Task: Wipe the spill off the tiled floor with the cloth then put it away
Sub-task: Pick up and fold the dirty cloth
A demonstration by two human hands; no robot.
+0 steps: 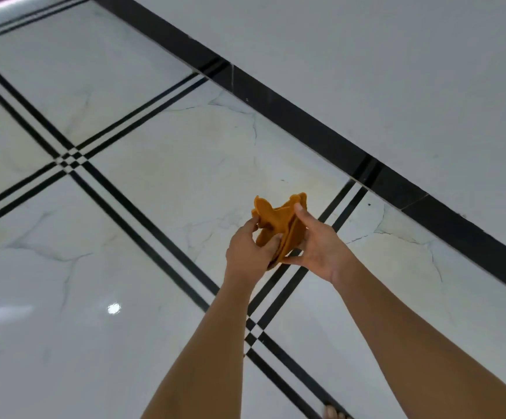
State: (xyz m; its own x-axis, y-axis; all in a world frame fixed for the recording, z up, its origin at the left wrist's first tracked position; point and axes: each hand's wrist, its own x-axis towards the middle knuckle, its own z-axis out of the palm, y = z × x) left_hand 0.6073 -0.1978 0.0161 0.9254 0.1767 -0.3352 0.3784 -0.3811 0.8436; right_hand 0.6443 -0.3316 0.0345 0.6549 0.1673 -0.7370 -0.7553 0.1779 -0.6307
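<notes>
An orange cloth point(279, 220) is bunched up in the air between both of my hands, above the floor. My left hand point(250, 252) grips its lower left side, fingers curled into the folds. My right hand point(321, 243) holds its right side, thumb pressed on the upper edge. The white marble-look tiled floor point(161, 164) lies below, glossy, with black double stripes between tiles. I cannot make out a distinct spill on the tiles; only a faint yellowish tint shows on the tile ahead of my hands.
A wide black skirting band point(321, 131) runs diagonally from top centre to the right edge, with a plain white wall point(397, 55) beyond it. A bright light reflection point(113, 309) glints on the floor at left. Toes of a foot point(332, 414) show at the bottom edge.
</notes>
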